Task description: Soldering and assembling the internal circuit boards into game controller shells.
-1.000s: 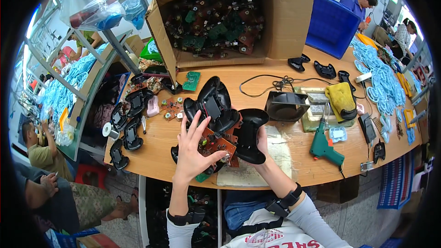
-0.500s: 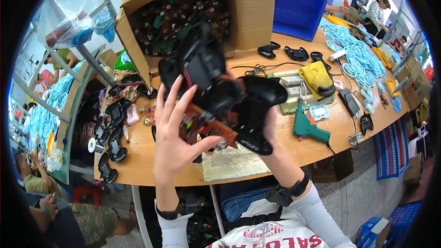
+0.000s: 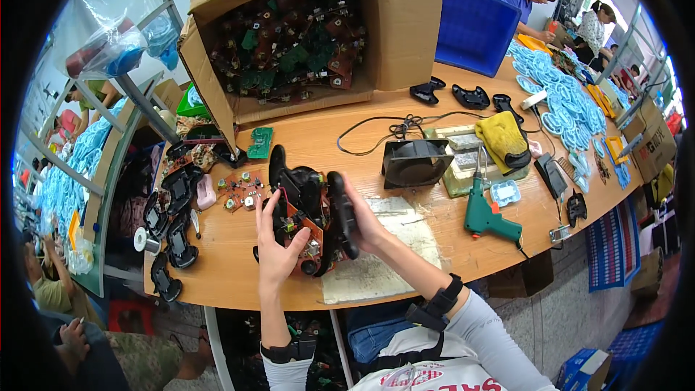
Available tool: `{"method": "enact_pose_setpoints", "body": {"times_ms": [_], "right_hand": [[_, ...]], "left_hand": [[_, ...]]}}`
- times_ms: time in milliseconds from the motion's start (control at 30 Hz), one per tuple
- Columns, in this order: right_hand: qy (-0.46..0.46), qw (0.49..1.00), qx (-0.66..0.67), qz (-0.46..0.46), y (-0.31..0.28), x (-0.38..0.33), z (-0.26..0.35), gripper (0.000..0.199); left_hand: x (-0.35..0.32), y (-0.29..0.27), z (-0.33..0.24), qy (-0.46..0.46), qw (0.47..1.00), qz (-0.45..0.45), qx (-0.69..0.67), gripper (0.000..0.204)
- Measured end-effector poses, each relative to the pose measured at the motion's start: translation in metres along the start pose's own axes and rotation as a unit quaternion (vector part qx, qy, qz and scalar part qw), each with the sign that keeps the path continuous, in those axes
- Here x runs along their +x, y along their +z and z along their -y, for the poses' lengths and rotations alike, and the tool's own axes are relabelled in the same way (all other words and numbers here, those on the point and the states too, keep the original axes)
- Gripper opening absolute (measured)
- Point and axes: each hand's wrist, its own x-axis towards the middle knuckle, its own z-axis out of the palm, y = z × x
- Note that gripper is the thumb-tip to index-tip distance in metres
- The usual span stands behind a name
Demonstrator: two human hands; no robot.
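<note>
Just above the left-middle of the table, my two hands hold a cluster of black game controller parts. My left hand [image 3: 279, 253] is closed along its left side, thumb against a brown circuit board [image 3: 313, 239]. Behind that board a black controller shell [image 3: 289, 170] sticks up. My right hand [image 3: 365, 224] grips another black controller shell [image 3: 340, 213], tilted on edge at the right of the cluster. Its fingers are mostly hidden behind the shell. How the pieces join inside the cluster cannot be made out.
A carton of circuit boards [image 3: 210, 101] opens toward me at the back. Right of my hands are a black fan [image 3: 416, 163], yellow cloth [image 3: 501, 141] and green glue gun [image 3: 489, 217]. Several controller shells [image 3: 179, 250] and a solder spool [image 3: 147, 240] lie left. A worn white board [image 3: 384, 268] lies at the front.
Both hands have come down toward the table with the controller parts, uncovering the fan and the carton's front. The right-hand shell has swung left, close against the circuit board.
</note>
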Motion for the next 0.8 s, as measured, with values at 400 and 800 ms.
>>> {"method": "enact_pose_setpoints", "body": {"times_ms": [400, 800], "right_hand": [[-0.008, 0.997, 0.077, 0.005, -0.015, 0.023, -0.022, 0.056], [0.016, 0.944, 0.295, 0.144, -0.024, 0.033, -0.048, 0.049]], "left_hand": [[0.002, 0.005, 0.023, -0.003, 0.995, 0.068, 0.069, 0.070], [-0.002, 0.014, 0.036, 0.039, 0.998, 0.043, 0.006, 0.054]]}}
